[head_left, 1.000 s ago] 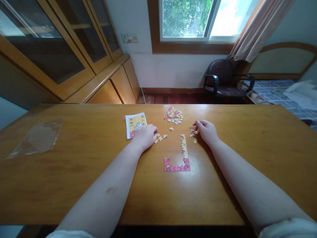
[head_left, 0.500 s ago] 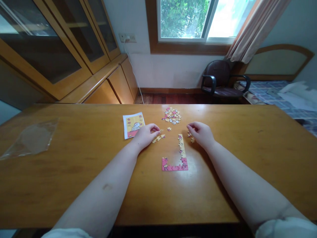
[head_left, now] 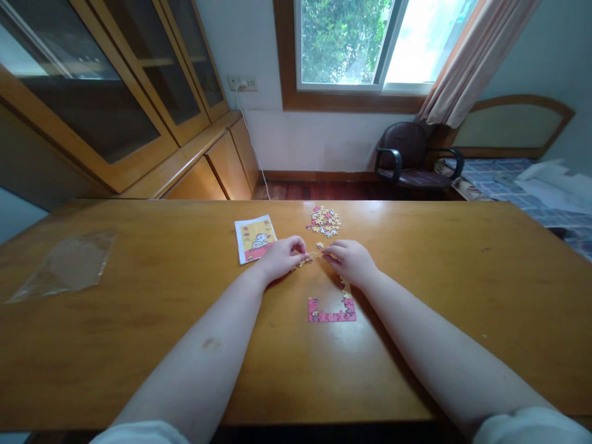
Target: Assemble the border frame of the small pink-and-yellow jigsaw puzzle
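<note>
In the head view, the left hand and the right hand lie on the surface, fingers curled, tips facing each other. The loose puzzle pieces lie between them, closest to the left fingertips. Whether either hand grips a piece, I cannot tell. The joined puzzle corner is just beside the right wrist.

Both bare forearms are stretched forward and angled inward, so the left hand and right hand are brought close together, just apart. Palms are turned down, fingers curled with tips drawn in. How tightly they're closed can't really be made out.
</note>
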The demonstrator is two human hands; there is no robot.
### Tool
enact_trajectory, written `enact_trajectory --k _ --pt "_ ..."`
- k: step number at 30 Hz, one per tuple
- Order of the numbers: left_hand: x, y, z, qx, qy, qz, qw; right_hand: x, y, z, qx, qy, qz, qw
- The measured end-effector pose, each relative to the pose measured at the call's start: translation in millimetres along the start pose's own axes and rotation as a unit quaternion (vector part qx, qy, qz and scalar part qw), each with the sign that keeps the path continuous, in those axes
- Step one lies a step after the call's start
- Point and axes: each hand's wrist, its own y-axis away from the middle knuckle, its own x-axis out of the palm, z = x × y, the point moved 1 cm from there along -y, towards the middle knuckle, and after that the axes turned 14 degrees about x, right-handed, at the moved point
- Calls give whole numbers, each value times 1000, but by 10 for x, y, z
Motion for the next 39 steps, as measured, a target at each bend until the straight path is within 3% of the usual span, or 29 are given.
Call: enact_trajectory --k 6,16,23,33,39 --pt "44 -3 -16 20 -12 18 1000 14 60 -33 -57 2 -51 997" --pt "69 -16 -30 19 13 15 1000 10 56 30 -34 26 21 999" --pt "91 -15 -23 29 18 14 999 -7 43 50 -23 16 32 999" --pt "23 -2 -100 65 -144 27 987 49 6 -33 27 -31 11 999" --pt "29 1 -122 70 -213 47 973 69 -29 -66 55 -62 46 995"
